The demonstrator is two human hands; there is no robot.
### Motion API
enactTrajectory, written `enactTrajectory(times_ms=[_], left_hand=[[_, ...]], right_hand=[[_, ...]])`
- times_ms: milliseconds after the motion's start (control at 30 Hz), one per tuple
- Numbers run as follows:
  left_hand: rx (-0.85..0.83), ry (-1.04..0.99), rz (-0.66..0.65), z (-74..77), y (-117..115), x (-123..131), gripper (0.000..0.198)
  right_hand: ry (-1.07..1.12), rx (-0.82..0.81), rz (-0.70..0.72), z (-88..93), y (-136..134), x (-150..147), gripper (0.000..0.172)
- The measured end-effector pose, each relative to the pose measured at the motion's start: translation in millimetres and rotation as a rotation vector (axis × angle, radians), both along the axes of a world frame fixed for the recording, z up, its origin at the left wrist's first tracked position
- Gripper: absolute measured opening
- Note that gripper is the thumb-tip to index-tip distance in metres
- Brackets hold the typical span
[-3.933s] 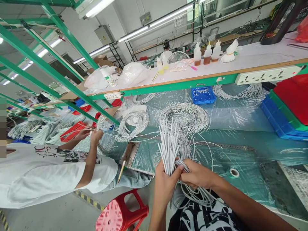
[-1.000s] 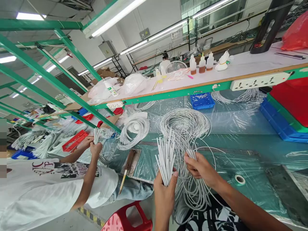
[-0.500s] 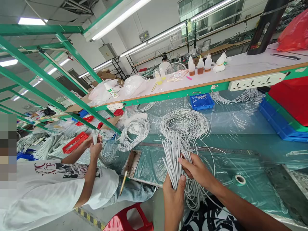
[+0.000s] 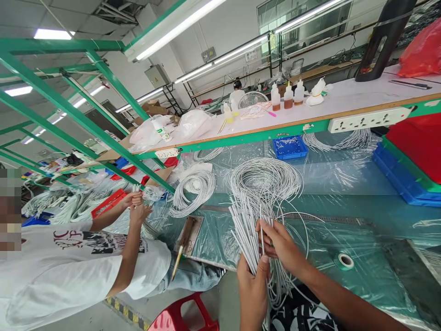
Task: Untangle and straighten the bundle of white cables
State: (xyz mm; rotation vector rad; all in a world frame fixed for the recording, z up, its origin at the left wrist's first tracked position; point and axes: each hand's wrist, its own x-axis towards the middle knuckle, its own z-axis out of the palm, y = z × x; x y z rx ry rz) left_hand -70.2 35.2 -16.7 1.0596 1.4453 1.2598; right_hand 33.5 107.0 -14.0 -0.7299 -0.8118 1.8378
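A fanned bundle of thin white cables [image 4: 245, 232] rises out of my left hand [image 4: 253, 287], whose fingers and thumb wrap around it low down. Close beside it, my right hand [image 4: 280, 243] pinches some cables of the same bundle between thumb and fingers; exactly how many is hidden. The cables run on below my hands in loose loops [image 4: 277, 289]. Just beyond the bundle, a big coil of white cable [image 4: 265, 177] lies on the bench.
A smaller cable coil [image 4: 193, 193], a blue tray [image 4: 290, 147], a steel ruler [image 4: 327, 219] and a tape roll [image 4: 345, 261] lie on the plastic-covered bench. Stacked bins [image 4: 409, 170] stand right. A co-worker [image 4: 86, 257] at left grips a cable bundle. A red stool [image 4: 186, 315] stands below.
My hands have shifted slightly right and down with the bundle, and a single cable now stands upright by my right fingertips. The co-worker's hands have closed higher around their bundle.
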Motion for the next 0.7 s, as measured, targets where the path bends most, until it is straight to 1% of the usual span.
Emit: enactTrajectory(times_ms=[133,333,433,533,633,700], left_hand=[[-0.01,0.066,-0.002,-2.0,-3,2,0.036],[-0.019,0.094,-0.029,-4.8,-6,8,0.035],[-0.011,0.108,-0.041,-6.8,-5,11,0.035],[-0.021,0.073,-0.04,-7.6,-4,13,0.038],[-0.011,0.072,-0.026,-6.4,-6,13,0.037],[-0.001,0.098,0.015,-5.3,-7,12,0.038]], right_hand=[[-0.008,-0.014,-0.044,1.5,-3,-4,0.049],[-0.043,-0.045,-0.138,4.1,7,1,0.05],[-0.039,-0.045,-0.113,1.8,13,2,0.05],[-0.037,-0.025,-0.08,-1.0,16,3,0.05],[-0.016,0.017,-0.102,-0.8,17,5,0.049],[-0.006,0.07,-0.125,1.8,20,9,0.049]])
